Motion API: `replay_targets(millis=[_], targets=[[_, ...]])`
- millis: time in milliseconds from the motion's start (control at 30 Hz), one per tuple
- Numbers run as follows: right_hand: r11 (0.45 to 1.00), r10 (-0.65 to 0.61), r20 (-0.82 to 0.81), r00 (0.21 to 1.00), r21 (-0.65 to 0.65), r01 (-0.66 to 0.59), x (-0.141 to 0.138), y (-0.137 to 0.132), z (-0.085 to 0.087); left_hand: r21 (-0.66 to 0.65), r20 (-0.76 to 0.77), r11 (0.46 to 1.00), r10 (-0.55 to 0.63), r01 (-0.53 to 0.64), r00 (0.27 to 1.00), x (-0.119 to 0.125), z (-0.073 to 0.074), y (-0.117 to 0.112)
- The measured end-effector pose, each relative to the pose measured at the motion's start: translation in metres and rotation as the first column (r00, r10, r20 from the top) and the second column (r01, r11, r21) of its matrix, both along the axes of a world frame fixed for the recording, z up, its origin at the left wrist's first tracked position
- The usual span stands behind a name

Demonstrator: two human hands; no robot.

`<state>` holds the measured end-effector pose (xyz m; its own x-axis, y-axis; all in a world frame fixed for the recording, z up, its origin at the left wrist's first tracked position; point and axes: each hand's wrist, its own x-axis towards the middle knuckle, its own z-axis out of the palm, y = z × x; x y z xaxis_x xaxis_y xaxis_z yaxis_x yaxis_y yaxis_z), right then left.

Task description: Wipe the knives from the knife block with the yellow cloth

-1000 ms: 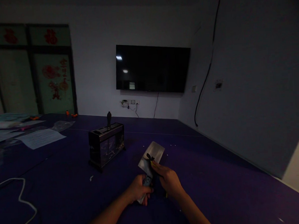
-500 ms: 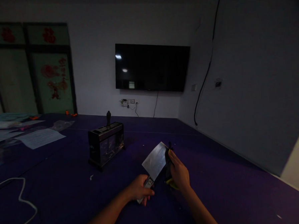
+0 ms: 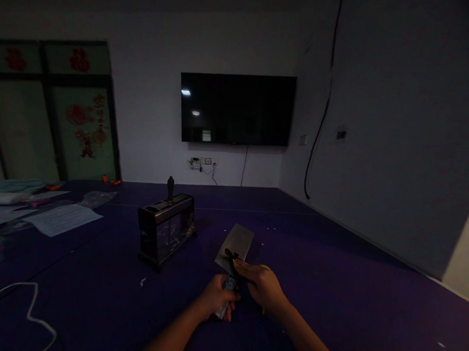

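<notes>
My left hand (image 3: 219, 297) is closed round the pale patterned handle of a cleaver (image 3: 241, 237). Its broad metal blade points up and away from me, over the purple surface. My right hand (image 3: 266, 286) grips a dark, yellow-edged cloth (image 3: 231, 254) and presses it on the blade's lower part, near the handle. Fingers cover much of the cloth, and the dim light blurs its outline. Left of the cleaver stands a knife block (image 3: 168, 218) with dark ends and a clear side; one black handle rises from its top.
Paper sheets (image 3: 62, 219) and clear plastic wrapping (image 3: 97, 198) lie at the left. A white cable (image 3: 33, 312) curves along the left front. Small white scraps (image 3: 142, 281) dot the purple tabletop (image 3: 343, 295). A television (image 3: 239, 110) hangs on the far wall.
My right hand has moved left and down with the cloth, from the blade's right edge to its face near the handle. The blade has turned more face-up; my left hand keeps its grip.
</notes>
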<state>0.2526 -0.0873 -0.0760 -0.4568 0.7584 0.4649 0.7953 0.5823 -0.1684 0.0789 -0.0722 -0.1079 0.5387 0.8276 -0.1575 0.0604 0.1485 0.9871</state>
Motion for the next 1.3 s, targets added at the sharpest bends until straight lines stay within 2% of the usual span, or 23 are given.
replay_targets(millis=[100, 233, 333, 467, 567, 633, 900, 1133, 1300], targets=[[1.000, 0.008, 0.008, 1.000, -0.019, -0.008, -0.004, -0.003, 0.002, 0.000, 0.007, 1.000, 0.023, -0.023, 1.000, 0.001, 0.000, 0.000], [0.999, -0.037, -0.050, 0.998, 0.014, 0.038, 0.000, -0.002, 0.003, 0.007, -0.018, 1.000, -0.023, 0.023, 1.000, 0.000, 0.000, -0.001], [0.980, -0.178, -0.149, 0.973, 0.066, 0.190, 0.007, 0.001, 0.001, 0.025, -0.040, 0.997, -0.075, 0.076, 0.996, -0.003, 0.001, -0.003], [0.909, -0.358, -0.301, 0.884, 0.102, 0.403, 0.019, 0.005, -0.001, 0.047, -0.041, 0.987, -0.154, 0.156, 0.987, -0.006, 0.002, -0.004], [0.868, -0.412, -0.377, 0.830, 0.113, 0.483, 0.027, 0.007, -0.002, 0.056, -0.045, 0.981, -0.184, 0.186, 0.982, -0.007, 0.002, -0.004], [0.860, -0.423, -0.396, 0.815, 0.109, 0.499, 0.031, 0.008, -0.003, 0.061, -0.047, 0.979, -0.191, 0.193, 0.981, -0.008, 0.002, -0.003], [0.887, -0.377, -0.367, 0.850, 0.123, 0.446, 0.031, 0.011, -0.006, 0.059, -0.035, 0.982, -0.179, 0.181, 0.983, -0.007, 0.002, -0.004], [0.979, -0.172, -0.125, 0.977, 0.088, 0.184, 0.013, 0.007, -0.006, 0.004, -0.060, 0.998, -0.058, 0.058, 0.996, -0.002, 0.004, -0.004], [0.999, -0.043, 0.033, 0.999, 0.013, 0.043, -0.002, -0.001, -0.002, -0.002, -0.010, 1.000, 0.021, -0.021, 1.000, 0.000, 0.006, -0.004]])
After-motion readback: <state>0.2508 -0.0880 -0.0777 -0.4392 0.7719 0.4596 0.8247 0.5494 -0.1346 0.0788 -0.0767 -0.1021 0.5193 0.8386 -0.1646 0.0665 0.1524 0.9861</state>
